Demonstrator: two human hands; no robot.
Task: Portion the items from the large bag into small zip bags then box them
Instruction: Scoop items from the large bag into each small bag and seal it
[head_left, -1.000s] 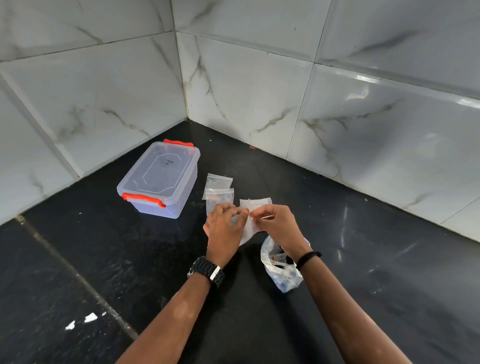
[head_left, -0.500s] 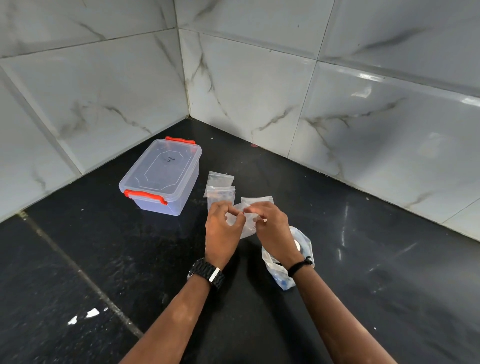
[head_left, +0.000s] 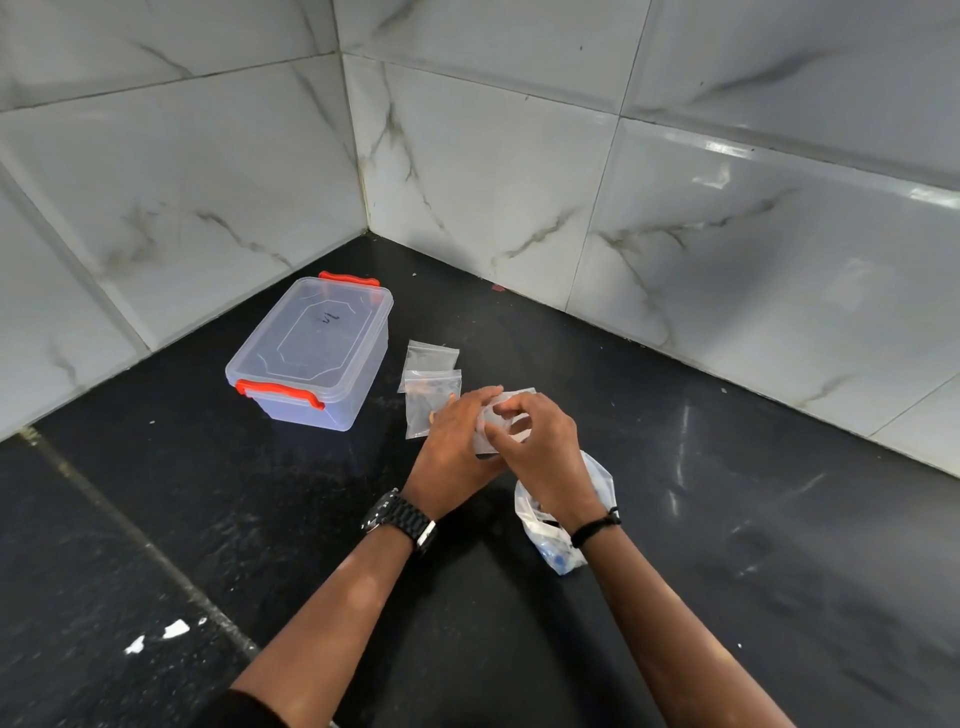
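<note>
Your left hand (head_left: 457, 436) and right hand (head_left: 540, 441) meet over the dark floor (head_left: 727, 545), fingers of both curled round one small clear zip bag (head_left: 501, 421) held between them. To their left the clear box (head_left: 311, 353) sits with its lid on and orange latches, and two small zip bags (head_left: 432, 384) lie overlapping between it and your hands. The large bag (head_left: 563, 525), blue bits showing inside, lies under your right wrist.
</note>
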